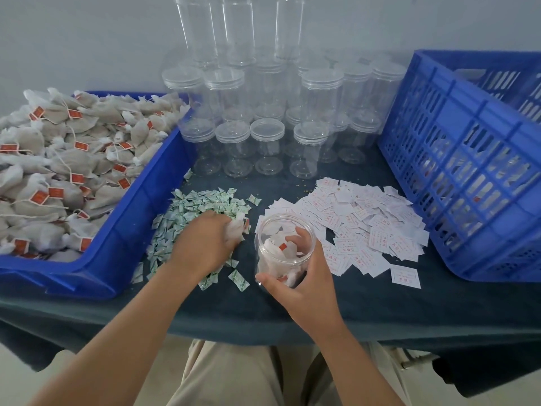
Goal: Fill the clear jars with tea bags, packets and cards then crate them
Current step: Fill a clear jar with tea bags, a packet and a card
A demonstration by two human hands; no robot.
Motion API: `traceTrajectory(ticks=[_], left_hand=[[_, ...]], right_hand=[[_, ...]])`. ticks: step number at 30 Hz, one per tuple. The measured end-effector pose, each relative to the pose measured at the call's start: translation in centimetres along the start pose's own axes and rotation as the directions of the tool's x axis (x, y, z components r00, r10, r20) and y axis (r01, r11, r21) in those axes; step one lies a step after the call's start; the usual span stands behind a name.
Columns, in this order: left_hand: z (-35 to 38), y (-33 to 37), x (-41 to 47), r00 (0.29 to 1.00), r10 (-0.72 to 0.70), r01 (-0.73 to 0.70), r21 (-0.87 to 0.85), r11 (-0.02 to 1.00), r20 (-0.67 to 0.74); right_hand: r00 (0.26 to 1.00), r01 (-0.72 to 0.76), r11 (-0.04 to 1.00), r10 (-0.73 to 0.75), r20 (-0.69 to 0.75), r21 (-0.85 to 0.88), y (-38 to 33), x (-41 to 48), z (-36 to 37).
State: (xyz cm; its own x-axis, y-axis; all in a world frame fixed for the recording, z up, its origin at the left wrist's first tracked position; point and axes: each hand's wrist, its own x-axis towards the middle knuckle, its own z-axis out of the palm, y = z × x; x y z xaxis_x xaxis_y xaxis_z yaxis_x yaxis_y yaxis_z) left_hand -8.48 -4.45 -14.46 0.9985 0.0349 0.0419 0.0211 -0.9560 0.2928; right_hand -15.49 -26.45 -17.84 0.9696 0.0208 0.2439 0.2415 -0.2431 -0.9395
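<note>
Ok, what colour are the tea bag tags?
Red paper tags on pale tea bags, head view.

Pale grey wall [87, 39] behind a dark-clothed table [380, 303].

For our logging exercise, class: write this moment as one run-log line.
Stage: filling | left hand: grips tea bag on green packets | right hand: holds open jar, partly filled
</note>
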Motion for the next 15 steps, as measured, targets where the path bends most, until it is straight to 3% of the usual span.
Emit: traceTrajectory(ticks=[8,12,13,15], left_hand=[[-7.6,2.4,-2.1,0.979,-0.014,-0.082,-0.457,0.886,-0.204],[-11.2,5.4,-3.8,0.972,0.055,-0.204,-0.714,0.67,-0.226],[-11.5,6.2,-4.2,0.968,0.114,-0.243,-0.705,0.666,-0.225],[-11.2,7.6,-4.6,0.947,0.255,-0.32,-0.552,0.77,-0.194]], right_hand=[[1.0,0.01,0.999,-0.01,0.007,-0.036,0.4,0.0,-0.1],[1.0,0.009,0.998,-0.009,0.007,-0.063,0.4,0.0,0.0],[1.0,0.008,0.998,-0.008,0.005,-0.06,0.3,-0.1,0.0],[1.0,0.008,0.998,-0.007,0.006,-0.059,0.2,0.0,-0.1]])
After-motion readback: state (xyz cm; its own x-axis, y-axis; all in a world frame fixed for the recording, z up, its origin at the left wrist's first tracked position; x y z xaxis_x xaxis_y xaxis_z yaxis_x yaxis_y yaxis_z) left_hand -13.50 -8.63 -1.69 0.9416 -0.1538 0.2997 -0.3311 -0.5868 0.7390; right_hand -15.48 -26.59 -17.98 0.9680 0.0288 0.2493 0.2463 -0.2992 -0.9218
